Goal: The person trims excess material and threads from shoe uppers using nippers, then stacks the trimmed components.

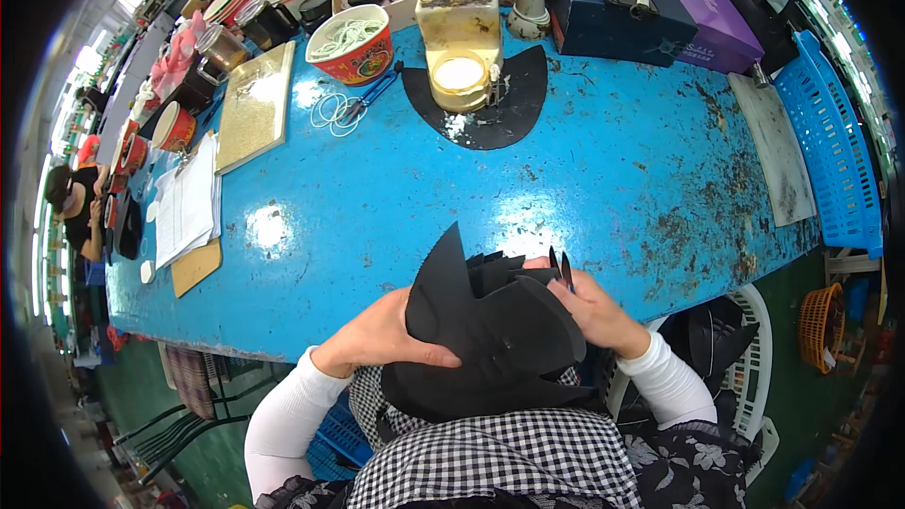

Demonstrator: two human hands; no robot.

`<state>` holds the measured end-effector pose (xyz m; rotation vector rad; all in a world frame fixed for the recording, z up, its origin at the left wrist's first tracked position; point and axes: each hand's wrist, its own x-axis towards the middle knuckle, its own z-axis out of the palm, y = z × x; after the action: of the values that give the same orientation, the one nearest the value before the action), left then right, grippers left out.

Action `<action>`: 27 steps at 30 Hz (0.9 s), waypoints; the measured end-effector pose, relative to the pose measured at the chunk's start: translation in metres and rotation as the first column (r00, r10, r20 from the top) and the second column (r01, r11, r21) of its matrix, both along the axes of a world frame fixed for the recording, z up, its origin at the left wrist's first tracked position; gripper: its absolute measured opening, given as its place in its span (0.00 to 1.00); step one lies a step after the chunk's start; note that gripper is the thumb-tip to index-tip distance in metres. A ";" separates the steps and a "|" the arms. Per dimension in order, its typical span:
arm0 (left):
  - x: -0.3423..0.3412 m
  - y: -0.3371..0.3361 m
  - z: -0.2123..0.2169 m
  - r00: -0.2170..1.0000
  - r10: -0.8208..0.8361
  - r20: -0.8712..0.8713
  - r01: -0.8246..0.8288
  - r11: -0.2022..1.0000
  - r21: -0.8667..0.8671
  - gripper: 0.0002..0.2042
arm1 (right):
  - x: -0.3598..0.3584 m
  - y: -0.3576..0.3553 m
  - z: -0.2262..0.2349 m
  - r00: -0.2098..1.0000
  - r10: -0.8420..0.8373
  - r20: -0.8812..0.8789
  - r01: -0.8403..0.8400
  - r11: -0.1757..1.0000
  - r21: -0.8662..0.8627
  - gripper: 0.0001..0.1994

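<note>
A stack of black sheet pieces [490,339], with curved outlines, pointed corners and a finely toothed edge, is held over my lap at the table's near edge. My left hand [391,332] is closed on its left side, thumb flat on top and the other fingers hidden beneath. On the right, my right hand [589,309] grips the edge of the stack, its fingers partly behind the pieces. Two thin dark points [560,266] stick up by those fingers; I cannot make out whether they belong to the pieces or to a tool.
A stained glue pot [460,80] stands on a black sheet [523,99] at the blue table's [377,188] far side. Left of it are blue-handled snips [370,99], a bowl of pale cord [349,45] and papers [187,203]. A blue basket [830,132] bounds the right; a person [80,207] sits far left.
</note>
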<state>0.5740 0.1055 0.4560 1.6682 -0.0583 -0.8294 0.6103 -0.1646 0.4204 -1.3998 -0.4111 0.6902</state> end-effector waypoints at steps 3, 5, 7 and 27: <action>-0.011 0.000 0.001 0.970 0.133 -0.202 -0.160 0.979 -0.124 0.42 | 0.039 -0.003 0.007 0.992 -0.119 0.046 0.127 0.963 -0.239 0.14; -0.020 0.005 -0.007 0.969 0.173 -0.176 -0.200 0.969 -0.146 0.41 | 0.058 -0.010 -0.005 0.771 -0.154 0.618 0.518 0.716 -0.467 0.15; -0.027 0.007 -0.008 0.965 0.215 -0.149 -0.239 0.956 -0.172 0.41 | 0.061 -0.021 -0.010 0.647 -0.040 0.762 0.600 0.643 -0.476 0.18; -0.038 0.020 -0.046 0.433 0.898 0.078 -0.575 0.342 -0.744 0.31 | -0.001 0.069 0.023 0.990 -0.115 0.081 0.109 0.991 0.078 0.36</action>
<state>0.5362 0.1254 0.4101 0.9780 0.1150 0.3943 0.6092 -0.0951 0.4434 -1.3747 -0.4173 0.5201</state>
